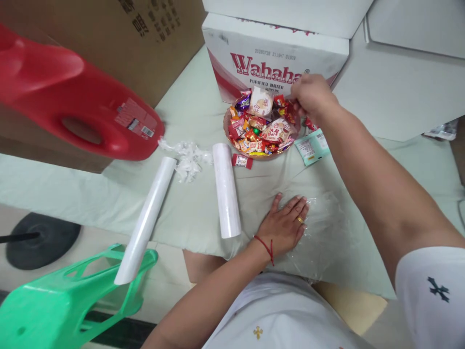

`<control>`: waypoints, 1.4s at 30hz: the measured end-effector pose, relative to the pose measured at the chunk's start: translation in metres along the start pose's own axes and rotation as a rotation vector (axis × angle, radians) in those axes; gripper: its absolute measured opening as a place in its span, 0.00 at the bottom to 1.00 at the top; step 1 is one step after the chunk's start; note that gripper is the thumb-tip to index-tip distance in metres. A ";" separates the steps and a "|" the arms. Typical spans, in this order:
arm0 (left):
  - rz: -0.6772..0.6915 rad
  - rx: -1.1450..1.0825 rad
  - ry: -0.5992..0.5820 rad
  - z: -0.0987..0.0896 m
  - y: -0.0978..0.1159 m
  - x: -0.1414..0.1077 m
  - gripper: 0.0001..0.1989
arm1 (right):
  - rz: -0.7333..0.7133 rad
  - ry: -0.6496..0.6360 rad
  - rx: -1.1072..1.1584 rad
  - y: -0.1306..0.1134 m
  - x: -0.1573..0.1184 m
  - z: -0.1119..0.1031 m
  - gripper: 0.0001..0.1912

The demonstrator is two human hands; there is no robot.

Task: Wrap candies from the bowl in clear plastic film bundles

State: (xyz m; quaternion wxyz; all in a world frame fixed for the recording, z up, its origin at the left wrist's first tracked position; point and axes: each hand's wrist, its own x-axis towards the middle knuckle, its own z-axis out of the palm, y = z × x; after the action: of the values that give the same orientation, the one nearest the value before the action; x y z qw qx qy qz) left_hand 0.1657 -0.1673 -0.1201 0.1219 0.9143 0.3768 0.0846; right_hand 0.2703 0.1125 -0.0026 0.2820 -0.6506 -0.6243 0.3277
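My left hand [285, 225] lies flat near the table's front edge, fingers spread, on the left part of a thin clear plastic sheet [323, 237]. It wears a ring and a red string bracelet. My right hand [313, 97] is at the right rim of a round bowl [267, 156] heaped with wrapped sweets [256, 123]. Its fingers are bent together; what they hold, if anything, is hidden. A white roll [227, 191] lies left of my left hand. One red wrapped sweet [242, 161] rests just below the bowl, and a pale green packet [311, 147] sits to its right.
Another white roll [147, 218] overhangs the table's front edge, above a green stool [47, 300]. Crumpled clear plastic [189, 160] lies between the rolls. A large red jug [109, 111] stands at the left. Behind the bowl is a white Wahaha box [276, 58].
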 end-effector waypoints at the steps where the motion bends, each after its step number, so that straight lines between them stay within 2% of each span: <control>1: -0.001 -0.004 0.001 0.000 0.000 0.000 0.28 | -0.013 -0.022 -0.099 0.003 0.008 0.001 0.02; 5: -0.001 -0.015 0.008 0.000 0.001 0.000 0.28 | -0.159 -0.115 -0.602 0.007 0.023 0.028 0.07; 7: -0.004 -0.013 0.009 0.000 0.001 -0.001 0.28 | -0.191 -0.099 -0.708 0.008 0.023 0.038 0.08; 9: -0.005 -0.007 0.009 0.000 0.001 -0.001 0.28 | -0.208 -0.079 -0.719 0.010 0.020 0.037 0.07; 12: 0.000 -0.001 0.008 0.001 0.000 -0.001 0.28 | -0.245 -0.047 -0.654 0.017 0.017 0.019 0.02; 14: 0.002 -0.001 0.005 0.001 0.000 0.000 0.28 | -0.271 -0.041 -0.630 0.020 0.015 0.007 0.03; 16: 0.000 -0.001 -0.001 0.001 0.000 0.000 0.28 | -0.283 -0.043 -0.638 0.020 0.016 0.005 0.06; 18: -0.003 0.001 -0.004 0.000 0.000 0.000 0.28 | -0.276 -0.064 -0.671 0.017 0.017 0.013 0.10; 21: -0.001 0.006 -0.009 -0.001 0.001 0.000 0.28 | -0.235 -0.099 -0.727 0.014 0.022 0.038 0.16; 23: -0.004 0.008 -0.014 -0.001 0.001 0.000 0.28 | -0.214 -0.082 -0.707 0.013 0.024 0.052 0.16; 25: -0.005 0.007 -0.016 -0.001 0.002 0.000 0.28 | -0.211 -0.046 -0.625 0.013 0.023 0.055 0.14; 27: -0.006 0.006 -0.012 0.000 0.002 0.000 0.28 | -0.241 -0.021 -0.485 0.011 0.015 0.044 0.13; 29: -0.011 0.007 -0.001 0.002 0.002 0.000 0.28 | -0.294 0.007 -0.288 0.008 -0.005 0.021 0.13; 31: -0.014 0.008 0.009 0.002 0.001 0.000 0.28 | -0.324 0.047 -0.069 0.010 -0.037 -0.008 0.14; 33: -0.011 0.000 0.013 0.001 0.001 0.001 0.28 | -0.257 0.062 0.094 0.022 -0.081 -0.036 0.14; 35: -0.007 -0.020 0.006 0.000 0.001 0.001 0.28 | -0.105 0.002 0.193 0.047 -0.130 -0.056 0.13; 38: -0.010 -0.049 -0.011 -0.001 0.001 0.002 0.29 | 0.054 -0.052 0.181 0.097 -0.201 -0.067 0.15; 40: -0.017 -0.054 -0.019 -0.001 0.001 0.003 0.29 | 0.067 -0.037 0.139 0.124 -0.241 -0.065 0.16; 42: -0.021 -0.050 -0.024 0.000 0.001 0.003 0.28 | 0.010 -0.041 0.063 0.140 -0.272 -0.058 0.15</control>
State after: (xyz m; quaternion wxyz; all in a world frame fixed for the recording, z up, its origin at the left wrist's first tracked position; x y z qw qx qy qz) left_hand 0.1689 -0.1656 -0.1197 0.1499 0.9079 0.3827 0.0818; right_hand 0.4017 -0.1652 -0.0550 0.2878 -0.6375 -0.6162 0.3619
